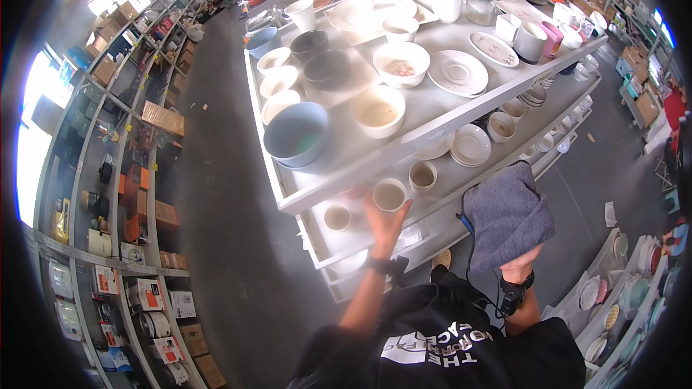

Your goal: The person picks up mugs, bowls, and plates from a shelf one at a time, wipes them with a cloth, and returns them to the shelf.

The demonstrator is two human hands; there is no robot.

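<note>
Working left to right across the white shelf unit (339, 173): on the second tier a small cream cup (336, 217) stands alone at the left, apart from my grip. Next to it, my left hand (384, 222) reaches up to a second cup (390, 194); my fingers curl round its lower wall from beneath and behind, thumb on the right side, so the hand is closed on the cup, though I cannot tell whether its base has left the shelf. A third cup (422, 175) stands just to its right, near but not touching. My judgement for handling: lift the cup straight up before drawing it toward me, keeping clear of the front lip of the tier above, which overhangs close to the rim; keep the mouth level and do not swing right into the neighbour. The glaze is likely slick, so press with the finger pads rather than the tips. Farther right, my right hand (520, 268) holds a grey cloth (507, 215) bunched over the fingers; the hand is wrapped shut on it, the fingers themselves hidden. Keep the cloth below the shelf edge, clear of the saucers (470, 145).
</note>
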